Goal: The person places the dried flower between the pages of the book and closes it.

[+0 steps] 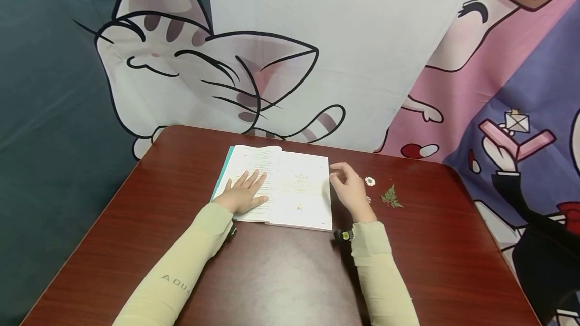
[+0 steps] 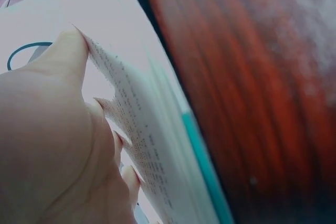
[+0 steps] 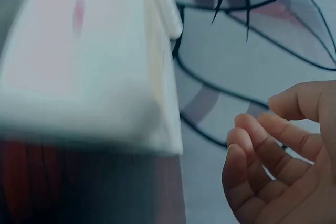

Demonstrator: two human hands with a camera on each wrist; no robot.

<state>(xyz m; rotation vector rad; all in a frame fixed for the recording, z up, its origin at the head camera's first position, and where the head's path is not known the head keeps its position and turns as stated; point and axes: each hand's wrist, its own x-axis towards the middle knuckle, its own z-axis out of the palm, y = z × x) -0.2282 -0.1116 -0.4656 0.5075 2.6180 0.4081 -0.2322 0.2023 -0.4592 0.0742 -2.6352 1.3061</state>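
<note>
An open book (image 1: 301, 165) with a teal cover edge lies on the table, printed text on its left page. Flat on that page rests my left hand (image 1: 242, 196), fingers spread; the left wrist view shows this hand (image 2: 58, 129) against the lines of print. Just beside the right edge of the book is my right hand (image 1: 352, 191), fingers loosely bent. Nothing shows between the thumb and fingers of the right hand (image 3: 283, 156) in the right wrist view. A small yellow spot (image 1: 299, 207) shows low on the right page.
Right of the right hand lie a white daisy-like flower (image 1: 369, 181), a small pale flower (image 1: 368, 199) partly hidden by the hand, and a green fern-like leaf (image 1: 390, 197). The brown table (image 1: 290, 270) meets a cartoon-printed cloth (image 1: 353, 39) at its far edge.
</note>
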